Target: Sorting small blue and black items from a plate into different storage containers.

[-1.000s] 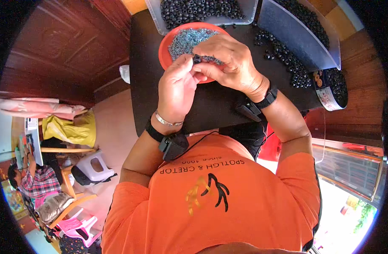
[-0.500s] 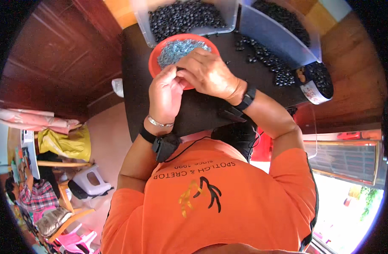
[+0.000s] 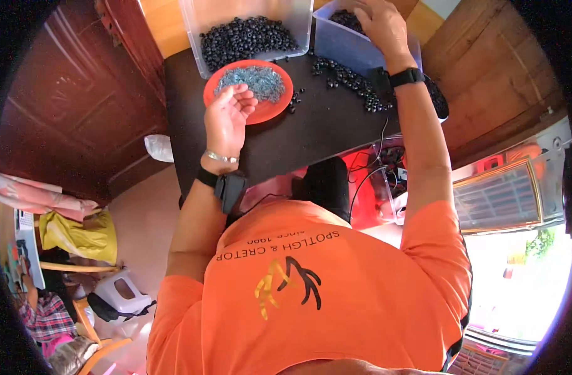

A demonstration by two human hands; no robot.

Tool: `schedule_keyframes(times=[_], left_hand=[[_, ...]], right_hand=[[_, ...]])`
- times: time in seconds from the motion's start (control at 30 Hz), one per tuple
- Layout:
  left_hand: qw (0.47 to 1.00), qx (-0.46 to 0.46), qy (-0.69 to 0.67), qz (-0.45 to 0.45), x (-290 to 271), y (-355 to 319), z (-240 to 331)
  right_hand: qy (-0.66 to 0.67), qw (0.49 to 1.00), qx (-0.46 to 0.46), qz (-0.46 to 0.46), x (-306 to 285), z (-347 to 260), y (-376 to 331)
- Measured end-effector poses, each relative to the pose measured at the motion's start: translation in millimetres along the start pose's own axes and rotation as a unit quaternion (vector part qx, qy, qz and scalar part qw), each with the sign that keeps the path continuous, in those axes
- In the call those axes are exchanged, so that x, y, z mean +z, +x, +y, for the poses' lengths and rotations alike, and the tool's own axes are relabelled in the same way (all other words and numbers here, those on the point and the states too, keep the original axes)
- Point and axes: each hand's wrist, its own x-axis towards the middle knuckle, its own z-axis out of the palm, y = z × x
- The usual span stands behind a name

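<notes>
My left hand (image 3: pixel 226 125) is raised palm up at the near edge of a red plate (image 3: pixel 279 111) heaped with small silvery-blue pieces (image 3: pixel 258 81). Its fingers are loosely bent and apart, and I see nothing in them. Farther right, my right hand (image 3: pixel 384 28) reaches over a clear plastic box (image 3: pixel 345 47) with black beads (image 3: pixel 346 20) inside. Its thumb stands away from the fingers, and the top of the picture cuts off part of the hand. A second clear box (image 3: pixel 301 31) holding black beads (image 3: pixel 242 40) stands behind the plate.
Loose black beads (image 3: pixel 351 84) lie on the dark table (image 3: pixel 286 137) before the right box. A white plastic bag (image 3: pixel 159 148) is at the table's left side. Cables (image 3: pixel 368 169) hang below its right edge. At far left another person's checked sleeve (image 3: pixel 51 319) shows.
My hands were together over the plate, fingertips meeting. Now my right hand has moved away, up and right to the bead box, while my left hand stays by the plate.
</notes>
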Motion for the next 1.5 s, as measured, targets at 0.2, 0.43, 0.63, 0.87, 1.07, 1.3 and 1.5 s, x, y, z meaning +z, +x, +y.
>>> schedule_keyframes(times=[0.2, 0.43, 0.63, 0.87, 1.07, 1.3, 1.5], left_hand=[[1.000, 0.016, 0.005, 0.023, -6, 6, 1], [0.999, 0.012, 0.012, 0.030, -10, 14, -6], [0.999, 0.012, 0.010, 0.035, -12, 14, -4], [0.999, 0.004, 0.001, 0.033, -12, 13, -5], [1.000, -0.011, 0.010, 0.023, -9, 13, -6], [1.000, -0.005, 0.020, 0.000, 1, 4, -4], [0.998, -0.021, 0.046, -0.043, 6, -5, -6]], right_hand=[[0.152, 0.971, 0.085, -0.163, 52, -16, -61], [0.217, 0.912, 0.049, -0.346, 86, -59, -112], [0.054, 0.938, 0.061, -0.337, 87, -46, -103], [0.019, 0.903, 0.096, -0.417, 76, -19, -113], [0.009, 0.900, 0.092, -0.425, 86, -26, -127], [0.355, 0.849, 0.218, -0.326, 75, -52, -105], [0.619, 0.696, 0.183, -0.315, 54, -122, -70]])
